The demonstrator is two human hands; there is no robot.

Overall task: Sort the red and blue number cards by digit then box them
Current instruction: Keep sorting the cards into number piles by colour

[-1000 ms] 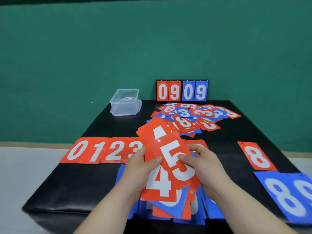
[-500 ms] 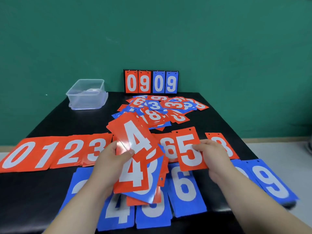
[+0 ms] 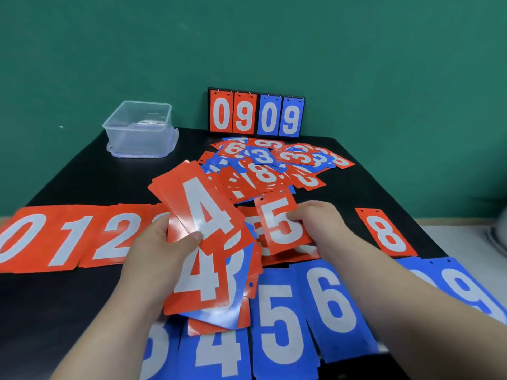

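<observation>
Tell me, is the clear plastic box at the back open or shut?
Open. The plastic box stands upright with its top uncovered; what seems its lid lies under it.

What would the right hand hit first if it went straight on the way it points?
Probably the red 4 cards in the left hand: the right hand, pinching a red 5, points left at them. Depth is unclear; it might pass under.

Black table (image 3: 82,185) before green wall (image 3: 247,37)
</observation>
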